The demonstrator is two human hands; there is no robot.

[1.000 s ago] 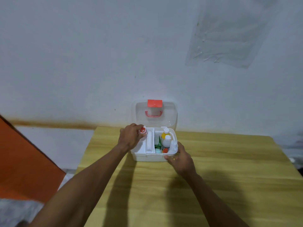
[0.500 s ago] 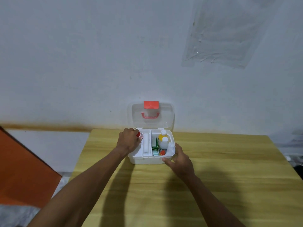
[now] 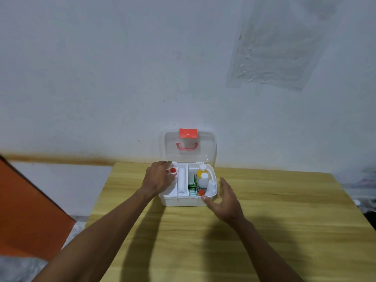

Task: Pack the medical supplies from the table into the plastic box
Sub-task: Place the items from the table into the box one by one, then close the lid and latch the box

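Head view. Box (image 3: 184,200) sits at the table's (image 3: 264,220) far edge, lid (image 3: 205,143) upright against the wall. Left hand (image 3: 157,179) is curled around a small red-capped item (image 3: 173,170) at the tray's (image 3: 169,191) back-left corner; the item lies just right of the fingertips. Right hand (image 3: 225,197) is spread and holds nothing, thumb touching the front-right rim. White bottles (image 3: 203,179), a green carton (image 3: 192,185) and a red cap (image 3: 201,192) fill the right compartment. Judgement: left hand is placing the final item.
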